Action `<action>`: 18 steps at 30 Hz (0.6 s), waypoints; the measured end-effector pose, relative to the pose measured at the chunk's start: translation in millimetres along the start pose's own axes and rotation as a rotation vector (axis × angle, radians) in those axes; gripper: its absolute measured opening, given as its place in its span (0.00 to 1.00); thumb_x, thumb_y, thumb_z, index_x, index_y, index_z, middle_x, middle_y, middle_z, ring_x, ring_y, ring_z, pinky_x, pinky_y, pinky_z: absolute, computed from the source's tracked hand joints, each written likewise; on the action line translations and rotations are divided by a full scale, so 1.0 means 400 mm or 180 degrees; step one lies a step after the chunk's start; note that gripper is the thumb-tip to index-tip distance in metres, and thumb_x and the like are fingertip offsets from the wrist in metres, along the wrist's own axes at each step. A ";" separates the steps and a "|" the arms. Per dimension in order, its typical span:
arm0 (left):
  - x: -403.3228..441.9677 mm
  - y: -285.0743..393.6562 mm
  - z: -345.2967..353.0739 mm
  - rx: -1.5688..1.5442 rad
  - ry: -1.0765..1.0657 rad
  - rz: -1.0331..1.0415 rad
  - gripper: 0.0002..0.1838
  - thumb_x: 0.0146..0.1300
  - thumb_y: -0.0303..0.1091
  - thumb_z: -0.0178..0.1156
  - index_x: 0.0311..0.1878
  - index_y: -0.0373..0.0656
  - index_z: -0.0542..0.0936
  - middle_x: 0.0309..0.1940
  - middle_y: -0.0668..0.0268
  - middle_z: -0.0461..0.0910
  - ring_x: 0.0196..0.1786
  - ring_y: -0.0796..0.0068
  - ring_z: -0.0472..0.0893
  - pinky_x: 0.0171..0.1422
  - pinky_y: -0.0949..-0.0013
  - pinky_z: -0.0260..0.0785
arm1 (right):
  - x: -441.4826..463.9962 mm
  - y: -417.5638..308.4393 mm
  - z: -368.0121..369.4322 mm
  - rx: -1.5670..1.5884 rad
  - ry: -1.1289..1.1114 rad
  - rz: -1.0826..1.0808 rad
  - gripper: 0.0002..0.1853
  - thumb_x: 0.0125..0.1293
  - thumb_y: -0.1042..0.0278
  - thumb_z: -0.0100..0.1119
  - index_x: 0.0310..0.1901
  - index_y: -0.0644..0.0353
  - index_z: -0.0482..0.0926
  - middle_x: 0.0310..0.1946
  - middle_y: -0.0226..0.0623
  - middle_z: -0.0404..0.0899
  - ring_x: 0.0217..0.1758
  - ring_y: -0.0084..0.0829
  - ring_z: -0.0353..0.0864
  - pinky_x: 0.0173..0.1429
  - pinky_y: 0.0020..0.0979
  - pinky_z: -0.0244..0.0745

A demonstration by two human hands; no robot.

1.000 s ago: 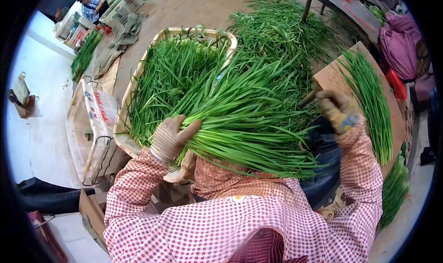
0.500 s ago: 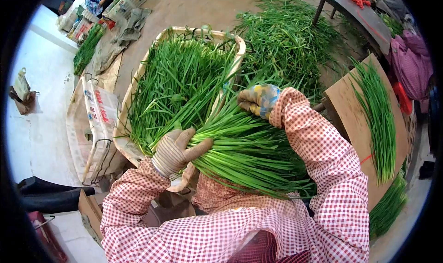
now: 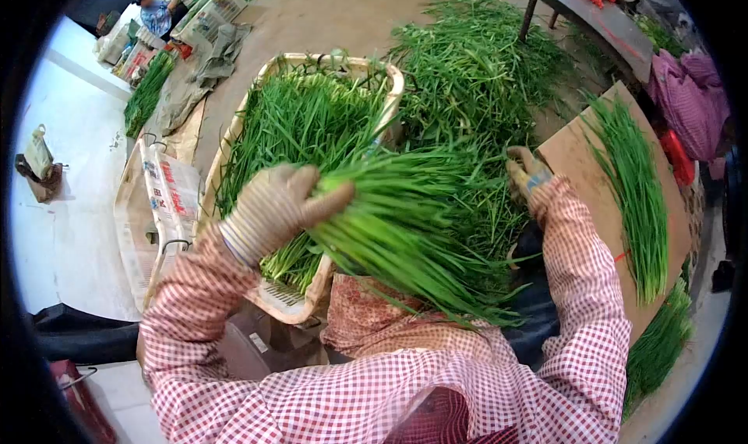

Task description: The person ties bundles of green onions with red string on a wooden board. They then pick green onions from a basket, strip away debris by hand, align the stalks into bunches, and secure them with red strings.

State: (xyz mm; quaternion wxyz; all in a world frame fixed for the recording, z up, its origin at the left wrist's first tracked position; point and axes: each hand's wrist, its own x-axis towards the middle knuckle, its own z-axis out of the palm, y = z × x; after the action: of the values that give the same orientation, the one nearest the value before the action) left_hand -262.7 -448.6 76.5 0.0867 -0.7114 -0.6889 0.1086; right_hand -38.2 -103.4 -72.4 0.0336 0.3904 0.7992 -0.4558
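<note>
L grip closed round green bunch, frame ctr.
R grip part-curled nr leaf pile, ctr-right; can't tell contents.

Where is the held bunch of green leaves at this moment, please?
In the head view's centre, the bunch is in the left hand, fanning rightward past the basket.
</note>
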 end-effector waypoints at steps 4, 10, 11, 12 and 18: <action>0.183 -0.069 -0.153 0.0923 0.0430 0.0094 0.29 0.54 0.30 0.59 0.62 0.54 0.70 0.31 0.66 0.75 0.31 0.66 0.78 0.31 0.65 0.72 | -0.057 0.183 -0.058 0.0675 0.0596 -0.0732 0.23 0.72 0.60 0.50 0.65 0.58 0.64 0.39 0.37 0.78 0.35 0.27 0.78 0.31 0.30 0.76; 0.503 -0.153 -0.153 0.0315 -0.0331 -0.1131 0.16 0.55 0.24 0.58 0.49 0.42 0.72 0.36 0.52 0.81 0.43 0.49 0.81 0.45 0.52 0.74 | -0.246 0.132 -0.086 0.0581 0.1520 -0.0375 0.14 0.66 0.68 0.57 0.53 0.61 0.75 0.36 0.35 0.79 0.35 0.27 0.77 0.39 0.28 0.74; 0.565 -0.178 -0.118 0.0118 -0.0557 -0.1461 0.15 0.55 0.25 0.59 0.48 0.42 0.74 0.37 0.50 0.81 0.45 0.48 0.81 0.48 0.52 0.74 | -0.320 0.019 -0.115 0.0010 0.1220 -0.1044 0.12 0.66 0.70 0.57 0.50 0.60 0.77 0.36 0.32 0.80 0.37 0.26 0.77 0.43 0.29 0.74; 0.597 -0.195 -0.091 -0.0114 -0.0354 -0.1730 0.15 0.54 0.27 0.61 0.47 0.42 0.76 0.39 0.49 0.81 0.46 0.49 0.81 0.48 0.53 0.74 | -0.312 0.053 -0.090 0.0403 0.0782 -0.1046 0.11 0.65 0.70 0.58 0.48 0.61 0.78 0.38 0.34 0.80 0.40 0.26 0.78 0.46 0.29 0.74; 0.709 -0.245 -0.023 -0.2393 -0.0122 -0.3475 0.18 0.56 0.28 0.63 0.52 0.40 0.79 0.45 0.53 0.82 0.44 0.62 0.83 0.43 0.63 0.76 | -0.348 0.125 0.005 0.0942 -0.0683 -0.0782 0.16 0.66 0.62 0.57 0.52 0.61 0.77 0.35 0.37 0.82 0.39 0.29 0.81 0.44 0.32 0.76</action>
State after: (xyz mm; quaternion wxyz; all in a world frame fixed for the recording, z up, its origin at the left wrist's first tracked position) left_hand -346.8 -161.6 102.3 -0.1371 -0.2400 -0.9429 -0.1861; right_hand 90.3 -173.3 -51.7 0.0050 0.2401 0.7569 -0.6078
